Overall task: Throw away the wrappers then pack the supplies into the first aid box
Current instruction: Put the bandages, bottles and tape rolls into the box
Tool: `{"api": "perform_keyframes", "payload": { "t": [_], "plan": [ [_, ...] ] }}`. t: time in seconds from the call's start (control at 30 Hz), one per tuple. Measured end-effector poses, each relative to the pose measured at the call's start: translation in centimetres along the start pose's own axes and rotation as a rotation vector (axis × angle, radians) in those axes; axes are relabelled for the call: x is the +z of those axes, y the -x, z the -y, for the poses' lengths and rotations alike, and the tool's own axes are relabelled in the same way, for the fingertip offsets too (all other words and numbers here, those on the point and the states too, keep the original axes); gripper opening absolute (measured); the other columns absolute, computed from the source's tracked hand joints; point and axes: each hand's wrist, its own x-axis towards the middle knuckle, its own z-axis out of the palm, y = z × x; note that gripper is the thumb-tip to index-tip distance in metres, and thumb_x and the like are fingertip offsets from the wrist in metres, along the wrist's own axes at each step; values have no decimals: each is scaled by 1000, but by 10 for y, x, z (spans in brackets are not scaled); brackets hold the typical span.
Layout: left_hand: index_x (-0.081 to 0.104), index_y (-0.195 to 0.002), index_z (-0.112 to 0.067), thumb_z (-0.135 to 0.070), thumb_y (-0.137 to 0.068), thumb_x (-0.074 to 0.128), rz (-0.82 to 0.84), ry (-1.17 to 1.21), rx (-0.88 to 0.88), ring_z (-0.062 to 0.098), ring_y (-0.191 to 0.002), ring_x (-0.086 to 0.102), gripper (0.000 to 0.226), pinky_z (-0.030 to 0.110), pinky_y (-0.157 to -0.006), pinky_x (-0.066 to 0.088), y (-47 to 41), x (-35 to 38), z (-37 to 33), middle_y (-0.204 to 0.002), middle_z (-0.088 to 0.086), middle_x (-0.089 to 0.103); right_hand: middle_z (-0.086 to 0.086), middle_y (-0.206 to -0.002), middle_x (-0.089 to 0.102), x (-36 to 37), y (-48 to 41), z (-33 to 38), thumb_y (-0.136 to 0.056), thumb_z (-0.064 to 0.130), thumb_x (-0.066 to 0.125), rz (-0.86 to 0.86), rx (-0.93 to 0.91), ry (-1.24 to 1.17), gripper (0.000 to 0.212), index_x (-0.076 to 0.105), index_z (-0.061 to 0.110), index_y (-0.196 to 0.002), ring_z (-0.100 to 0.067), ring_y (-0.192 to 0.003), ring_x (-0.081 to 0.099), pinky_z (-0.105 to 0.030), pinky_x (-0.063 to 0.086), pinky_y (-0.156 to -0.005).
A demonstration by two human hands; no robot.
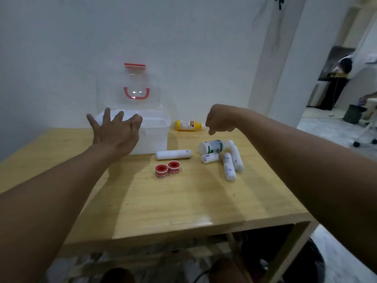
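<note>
The first aid box (158,131), white with a clear lid standing open against the wall, sits at the back of the wooden table (163,201). My left hand (116,132) hovers over the box's left front with fingers spread, holding nothing. My right hand (221,119) hangs curled above the table, between a yellow bottle (188,125) lying on its side and a white bottle (214,146). Nothing shows between its fingers. Several white bandage rolls (229,169) lie by the white bottle, a longer roll (173,154) lies in front of the box, and two red tape spools (167,170) stand nearer me.
The table backs onto a white wall. Its right edge drops off to a tiled floor. At far right another person stands in a room beyond, with a dark bin (353,114) and a wheeled chair base (365,139). A dark object (285,256) lies under the table.
</note>
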Motion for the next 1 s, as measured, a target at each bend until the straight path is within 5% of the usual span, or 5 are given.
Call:
{"api": "perform_keyframes", "payload": {
  "t": [0.13,0.27,0.4,0.8,1.0],
  "plan": [
    [33,-149,-40,-57,-95,-5,1,-10,-3,34,-151,4,67,70,-110,-11,-1,2,1,-160,8,28,-19,-122,64,10,17,-17,-80,24,80,113,107,51,54,59,-1,-122,-35,-104,65,-47,56,-90],
    [30,-151,-38,-61,-93,-9,14,-21,-14,34,-151,4,74,70,-110,-12,-3,3,2,-160,7,28,-21,-138,52,18,39,-21,-84,38,75,275,187,110,77,44,-1,-142,-36,-121,57,-45,48,-101],
    [27,-152,-37,-63,-92,-8,25,-21,-23,34,-151,5,74,69,-110,-12,-3,1,2,-161,6,27,-18,-132,58,30,49,-25,-83,42,75,386,254,134,71,51,-2,-134,-33,-117,61,-44,48,-103],
    [28,-153,-33,-60,-95,0,22,55,-25,33,-150,11,70,69,-112,-7,-1,-3,4,-159,6,32,-18,-129,61,7,72,-46,-88,22,71,315,297,139,54,52,-2,-132,-34,-113,64,-47,51,-99],
    [37,-150,-29,-54,-99,8,-28,145,-32,33,-148,17,64,68,-113,-2,1,-8,10,-155,8,39,-15,-108,67,-31,67,-38,-74,18,82,151,238,12,46,60,1,-110,-30,-99,67,-48,60,-83]
  ]
}}
